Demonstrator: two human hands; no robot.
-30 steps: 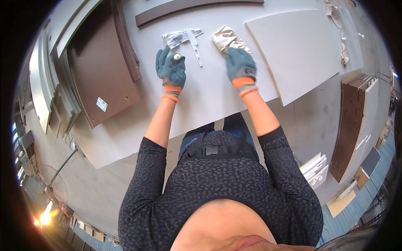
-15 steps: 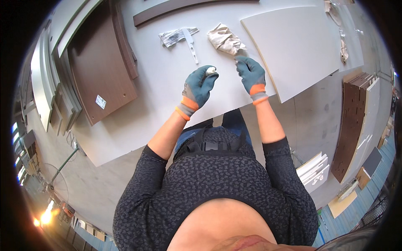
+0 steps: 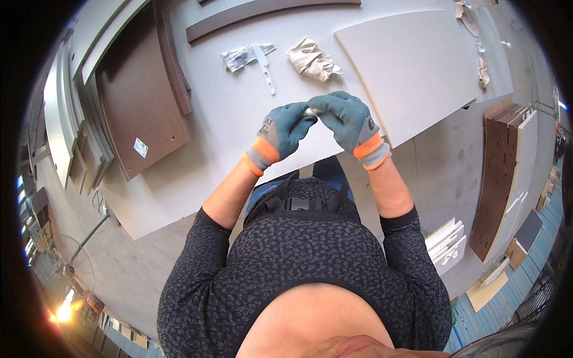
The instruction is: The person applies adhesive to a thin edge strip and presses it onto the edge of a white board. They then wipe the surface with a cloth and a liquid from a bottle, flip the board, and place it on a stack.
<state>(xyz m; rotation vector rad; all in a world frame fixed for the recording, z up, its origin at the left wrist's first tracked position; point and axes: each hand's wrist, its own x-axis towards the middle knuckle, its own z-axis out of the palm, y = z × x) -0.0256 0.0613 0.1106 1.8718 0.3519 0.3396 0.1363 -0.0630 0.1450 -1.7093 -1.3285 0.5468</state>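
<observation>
Grey-teal gloves with orange cuffs are being worn on both hands, which are being held together above the near edge of the white table [image 3: 197,179]. A small pale object [image 3: 310,111], likely a bit of metal hardware or a wad, is being pinched between the fingertips of the left hand [image 3: 285,132] and the right hand [image 3: 346,122]; both hands are being closed on it, fingertips touching. Too little of it is being shown to tell its shape.

Judged by its size, the small pale object is probably being handled as something light and rigid, easily dropped through gloved fingers, so it is best being gripped at its ends with thumb and forefinger rather than in the palm.

Farther on the table, a crumpled plastic bag [image 3: 242,58] is being left lying with a thin white strip [image 3: 264,67] across it, and a crumpled beige rag [image 3: 311,59] is sitting just to their right. A large white panel [image 3: 418,65] is being rested on the table's right part, overhanging it. A dark brown curved panel [image 3: 140,107] is being kept at the left, and a long dark curved strip [image 3: 268,15] at the far side. Stacked boards [image 3: 507,173] are being stored on the floor at the right.
</observation>
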